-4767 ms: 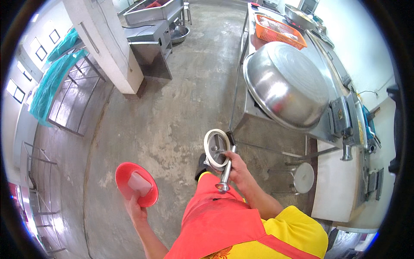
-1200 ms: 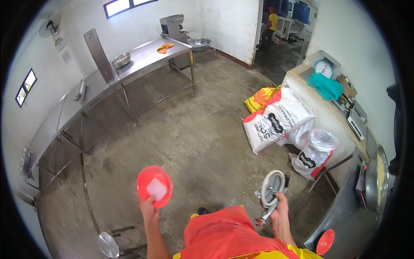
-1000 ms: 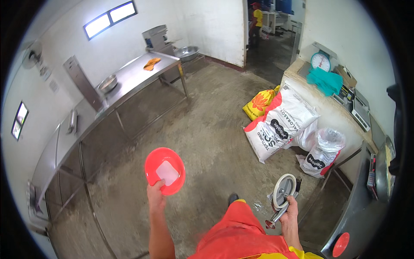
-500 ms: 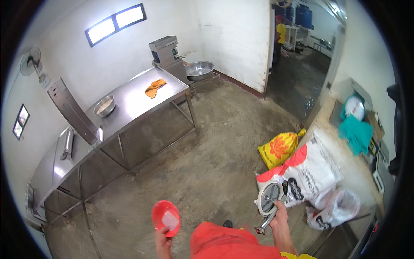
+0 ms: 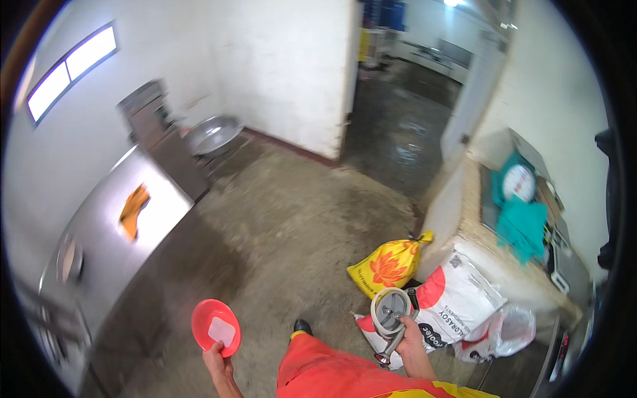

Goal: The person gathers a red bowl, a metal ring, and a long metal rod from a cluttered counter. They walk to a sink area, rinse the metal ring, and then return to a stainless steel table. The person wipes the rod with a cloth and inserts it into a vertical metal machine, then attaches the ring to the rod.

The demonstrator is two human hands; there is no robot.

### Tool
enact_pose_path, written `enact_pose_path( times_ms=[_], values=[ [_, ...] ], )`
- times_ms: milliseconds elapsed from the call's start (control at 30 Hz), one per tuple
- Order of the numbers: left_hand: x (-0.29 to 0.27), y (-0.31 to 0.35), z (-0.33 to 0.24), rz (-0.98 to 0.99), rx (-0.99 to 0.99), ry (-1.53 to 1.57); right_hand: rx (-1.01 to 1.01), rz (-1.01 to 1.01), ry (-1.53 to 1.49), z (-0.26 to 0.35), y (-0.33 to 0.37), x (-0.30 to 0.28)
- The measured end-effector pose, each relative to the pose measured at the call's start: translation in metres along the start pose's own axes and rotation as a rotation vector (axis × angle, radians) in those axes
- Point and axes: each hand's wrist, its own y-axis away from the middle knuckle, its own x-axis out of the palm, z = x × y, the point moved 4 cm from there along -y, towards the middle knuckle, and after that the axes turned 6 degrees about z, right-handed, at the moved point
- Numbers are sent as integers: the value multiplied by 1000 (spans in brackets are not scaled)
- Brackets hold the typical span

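My left hand grips the near rim of a small red bowl. A flat whitish piece lies inside that bowl, too plain to name. In my right hand is a round grey metal part with a pale ring round its edge. Held along with it is a metal rod with a flared end and what looks like a black grip. This hand is in front of a white and red sack on the floor. Both hands are closed.
A steel table with an orange cloth and a bowl stands left. Beyond it are a steel machine and a wide basin. A yellow sack lies ahead. On the right ledge sits a dial scale. A doorway opens ahead.
The view has swung to the right, so the table and sacks sit further left in the picture. A foot in a dark shoe shows more ahead. Both hands keep hold of the same things.
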Motion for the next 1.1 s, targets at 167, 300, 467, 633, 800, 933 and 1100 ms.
enact_pose_path(
  times_ms=[167,300,467,633,800,933,1100],
  values=[
    [274,-167,3,433,-74,-316,-189,42,-263,64,-36,95],
    [478,-223,43,797,-171,-448,-384,-66,-321,90,-115,87],
    [613,-270,148,944,-471,-498,-397,-125,-370,125,-249,96],
    [665,-325,239,799,-734,-472,-408,-38,-370,223,-380,194],
    [735,-407,256,728,-681,-551,-350,116,-281,346,-485,299],
    [835,-462,287,694,-525,-518,-348,67,-257,414,-599,330],
    [964,-548,357,768,-595,-625,-374,11,-246,479,-720,360]
  ],
)
